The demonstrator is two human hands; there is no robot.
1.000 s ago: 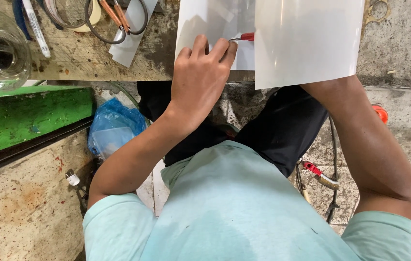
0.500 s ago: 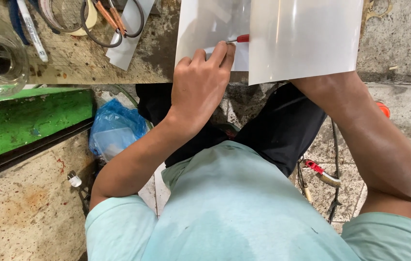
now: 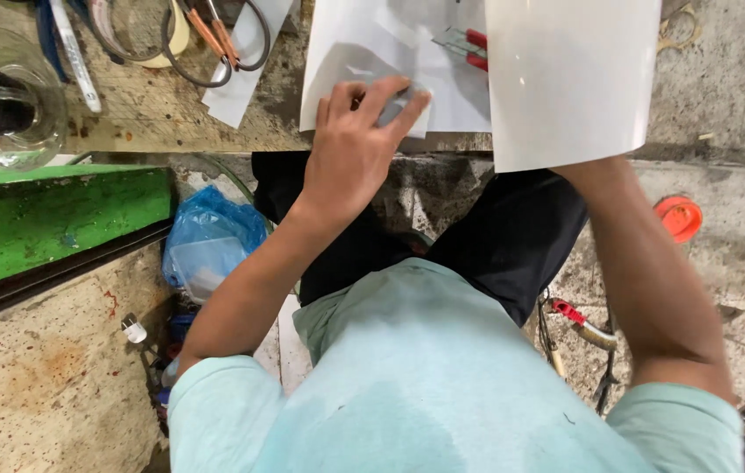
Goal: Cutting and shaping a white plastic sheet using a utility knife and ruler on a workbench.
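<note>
My left hand [image 3: 350, 153] lies on a white paper sheet [image 3: 346, 44] on the workbench. Its fingertips close on a small white paper piece [image 3: 407, 109] whose edge is lifted; the thumb is hidden. Just beyond the fingers lies a red-handled tool [image 3: 467, 45] on the same sheet. My right forearm [image 3: 653, 271] reaches up under a large glossy white sheet [image 3: 569, 79] that overhangs the bench edge. That sheet hides my right hand entirely.
Scissors with orange handles [image 3: 215, 35], a marker [image 3: 70, 48] and a glass jar [image 3: 4, 105] sit on the bench to the left. Below are a green board [image 3: 48, 219], a blue plastic bag [image 3: 210, 241], an orange lid [image 3: 679, 217] and red-handled pliers [image 3: 578, 320].
My left hand has slid left and back toward me, off the red-handled tool, which now shows. The glossy sheet has stayed over my right hand.
</note>
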